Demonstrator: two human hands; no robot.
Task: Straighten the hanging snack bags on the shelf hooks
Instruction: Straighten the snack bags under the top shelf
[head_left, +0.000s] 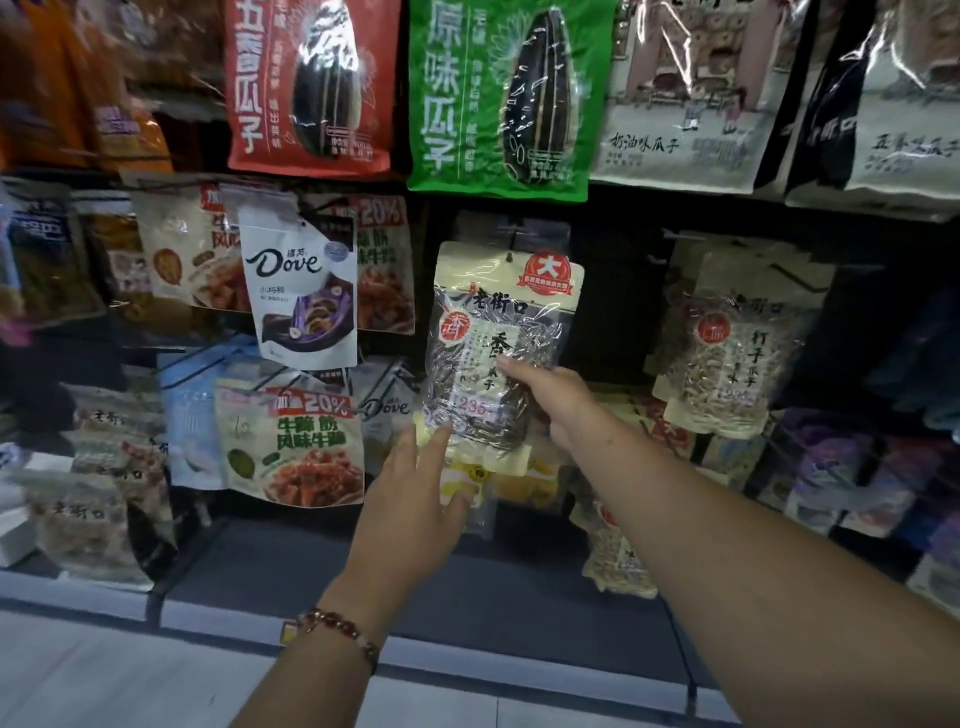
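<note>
Left hand (415, 499), beaded bracelet (340, 631) at the wrist, nearest the camera: fingers straight and slightly spread, tips touching the lower left corner of the sunflower seed bag (498, 353). Right hand (556, 397): thumb on the bag's front at mid-height, fingers curled behind its right edge, pinching it. Bag hangs from a shelf hook (511, 254) in the middle row, its bottom swung slightly left. Judgement: steady the lower corner with the left fingertips, swing the bottom right until the header sits level, release gently. Behind, a white Dove pouch (301, 296) hangs tilted and needs the same.
</note>
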